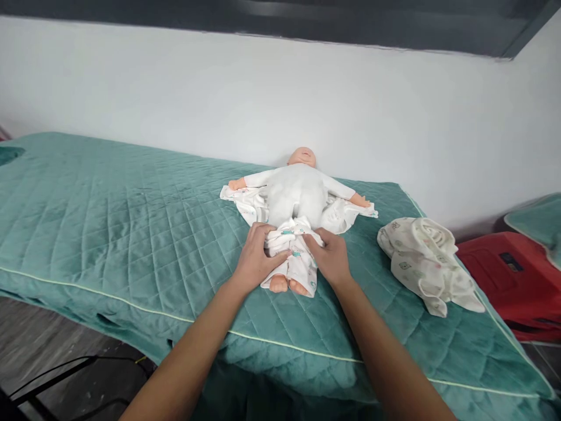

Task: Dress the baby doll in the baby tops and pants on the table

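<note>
A baby doll (294, 190) with a white cloth body lies on its back, its head toward the wall and its arms spread. Printed white baby pants (294, 266) cover its legs, and the feet show at the cuffs. My left hand (258, 254) grips the pants near the waist on the left, thumb across the front. On the right side my right hand (331, 254) pinches the same waistband. Under the doll's arms and back a printed baby top (342, 215) is spread open.
A green quilted cover (144, 234) lies over the bed. To the right rests a crumpled printed white cloth (423, 257). Beyond the bed's right edge stands a red case (511, 275). The white wall (175, 93) rises behind the doll. Cables (87, 358) run below at the left.
</note>
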Motion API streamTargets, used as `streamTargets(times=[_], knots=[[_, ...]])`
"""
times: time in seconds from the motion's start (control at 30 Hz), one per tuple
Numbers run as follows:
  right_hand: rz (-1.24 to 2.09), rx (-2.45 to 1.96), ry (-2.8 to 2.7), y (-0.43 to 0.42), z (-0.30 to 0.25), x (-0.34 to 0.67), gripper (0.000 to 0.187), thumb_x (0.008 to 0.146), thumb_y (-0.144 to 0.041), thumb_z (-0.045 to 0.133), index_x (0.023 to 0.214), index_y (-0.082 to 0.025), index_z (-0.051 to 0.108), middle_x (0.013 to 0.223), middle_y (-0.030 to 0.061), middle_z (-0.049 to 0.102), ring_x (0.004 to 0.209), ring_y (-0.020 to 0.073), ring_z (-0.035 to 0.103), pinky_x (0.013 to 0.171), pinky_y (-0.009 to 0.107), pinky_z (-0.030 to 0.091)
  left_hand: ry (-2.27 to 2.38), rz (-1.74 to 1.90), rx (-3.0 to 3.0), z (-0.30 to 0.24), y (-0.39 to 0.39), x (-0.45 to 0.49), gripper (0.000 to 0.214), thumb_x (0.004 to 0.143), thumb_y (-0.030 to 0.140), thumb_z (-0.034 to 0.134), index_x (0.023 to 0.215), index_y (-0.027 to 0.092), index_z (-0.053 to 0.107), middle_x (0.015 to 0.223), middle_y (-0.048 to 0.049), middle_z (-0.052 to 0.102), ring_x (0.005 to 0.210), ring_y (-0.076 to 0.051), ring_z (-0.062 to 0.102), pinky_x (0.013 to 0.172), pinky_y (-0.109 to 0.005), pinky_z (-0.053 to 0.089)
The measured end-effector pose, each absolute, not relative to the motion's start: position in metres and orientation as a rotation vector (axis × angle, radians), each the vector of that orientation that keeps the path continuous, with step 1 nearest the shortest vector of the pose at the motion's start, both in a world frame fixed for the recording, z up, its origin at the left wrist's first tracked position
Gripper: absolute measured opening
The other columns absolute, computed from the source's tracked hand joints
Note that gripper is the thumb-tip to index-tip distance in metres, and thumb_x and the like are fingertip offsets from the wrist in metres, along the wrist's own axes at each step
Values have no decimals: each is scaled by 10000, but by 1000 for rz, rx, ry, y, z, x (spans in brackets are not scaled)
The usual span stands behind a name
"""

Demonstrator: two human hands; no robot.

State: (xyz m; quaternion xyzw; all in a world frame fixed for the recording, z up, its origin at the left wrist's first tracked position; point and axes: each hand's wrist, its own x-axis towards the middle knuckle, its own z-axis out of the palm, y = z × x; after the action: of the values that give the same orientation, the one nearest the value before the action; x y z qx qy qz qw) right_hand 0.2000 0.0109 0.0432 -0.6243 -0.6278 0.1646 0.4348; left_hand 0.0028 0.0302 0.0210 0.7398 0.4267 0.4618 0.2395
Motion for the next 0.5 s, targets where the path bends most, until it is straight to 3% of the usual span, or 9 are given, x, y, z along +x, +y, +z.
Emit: streamTargets(times=[0.27, 0.4, 0.5], knots=[[521, -1522, -1629, -28, 36, 190, 525, 925, -582, 497, 565, -213, 396, 560, -23, 406, 574, 131, 390, 565, 285, 301, 1256, 1218, 2036, 24, 36, 2, 175, 832, 272, 677, 896, 227, 521, 967, -27, 560, 977, -205, 538, 899, -338, 440], [473, -1543, -1527, -13, 38, 189, 498, 906, -572, 533, 587, -210, 407, 573, -36, 385, 580, 122, 371, 570, 275, 304, 1211, 1176, 2061, 28, 33, -2, 234, 878, 354, 649, 756, 219, 501, 845, -17, 543, 895, -201, 527, 842, -331, 439], [471, -1535, -1493, -7, 39, 189, 480, 903, -580, 532, 614, -211, 427, 585, -40, 397, 596, 124, 378, 581, 271, 317, 1175, 1141, 2062, 27, 23, -9, 222, 906, 380, 618, 787, 215, 527, 870, -26, 561, 922, -207, 532, 866, -347, 443]])
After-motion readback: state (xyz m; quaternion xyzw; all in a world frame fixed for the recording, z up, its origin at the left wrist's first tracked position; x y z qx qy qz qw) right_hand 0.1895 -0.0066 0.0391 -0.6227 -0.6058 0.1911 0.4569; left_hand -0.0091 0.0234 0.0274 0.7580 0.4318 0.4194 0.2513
